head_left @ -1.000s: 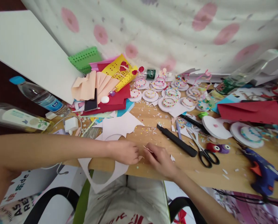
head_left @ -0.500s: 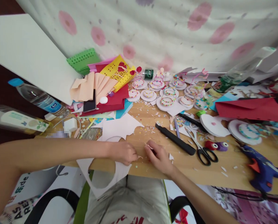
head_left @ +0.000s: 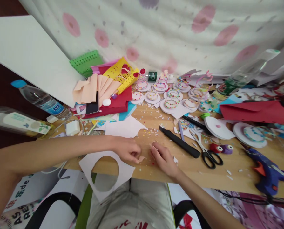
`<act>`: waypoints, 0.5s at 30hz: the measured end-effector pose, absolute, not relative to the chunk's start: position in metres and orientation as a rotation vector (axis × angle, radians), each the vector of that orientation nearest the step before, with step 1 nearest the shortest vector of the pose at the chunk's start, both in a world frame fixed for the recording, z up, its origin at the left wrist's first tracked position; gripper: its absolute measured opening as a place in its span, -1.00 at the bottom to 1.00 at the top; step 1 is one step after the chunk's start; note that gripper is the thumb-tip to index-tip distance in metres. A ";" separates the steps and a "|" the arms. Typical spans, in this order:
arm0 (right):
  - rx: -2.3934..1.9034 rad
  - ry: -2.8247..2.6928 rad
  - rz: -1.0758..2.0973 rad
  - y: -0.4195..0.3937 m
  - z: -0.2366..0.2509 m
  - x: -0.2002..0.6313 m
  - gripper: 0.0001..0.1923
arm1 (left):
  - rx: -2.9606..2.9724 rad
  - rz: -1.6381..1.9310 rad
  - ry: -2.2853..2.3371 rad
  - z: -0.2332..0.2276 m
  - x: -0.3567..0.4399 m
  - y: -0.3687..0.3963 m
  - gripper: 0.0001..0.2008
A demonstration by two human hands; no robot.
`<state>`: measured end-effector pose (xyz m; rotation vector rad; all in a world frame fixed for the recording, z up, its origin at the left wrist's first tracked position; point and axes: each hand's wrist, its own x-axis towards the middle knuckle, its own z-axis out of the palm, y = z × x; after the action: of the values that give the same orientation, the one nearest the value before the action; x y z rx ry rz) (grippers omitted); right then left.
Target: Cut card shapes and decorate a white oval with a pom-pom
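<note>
My left hand (head_left: 128, 149) is closed just above the front of the table, its fingers pinched on a small peach-coloured scrap (head_left: 142, 159). My right hand (head_left: 164, 159) is curled a little to the right, thumb and fingertips pressed together; a pale sliver seems to show there, too small to name. A white sheet with a large round hole (head_left: 126, 173) lies below my left forearm and overhangs the table edge. Beyond that forearm rests another cut white sheet (head_left: 123, 127) with curved edges.
A black craft knife (head_left: 180, 142), scissors (head_left: 210, 159) and a blue glue gun (head_left: 266, 171) lie to the right. Several white discs with beaded rings (head_left: 170, 103) stand at the back. Plastic bottles (head_left: 43, 100) lean at left. Paper bits litter the wooden table (head_left: 144, 111).
My left hand has shifted slightly up and away from the table edge, showing more of the peach scrap and the holed sheet. The right hand has barely moved.
</note>
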<state>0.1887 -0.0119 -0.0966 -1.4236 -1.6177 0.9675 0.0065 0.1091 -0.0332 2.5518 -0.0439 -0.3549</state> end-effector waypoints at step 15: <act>-1.403 -1.630 1.005 -0.012 -0.096 0.190 -0.63 | 2.857 -0.180 -0.275 -0.058 0.011 0.084 -0.77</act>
<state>0.1896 -0.0116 -0.0962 -1.4029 -1.6297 1.0046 0.0113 0.0837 -0.0583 2.8570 -0.2747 -0.1803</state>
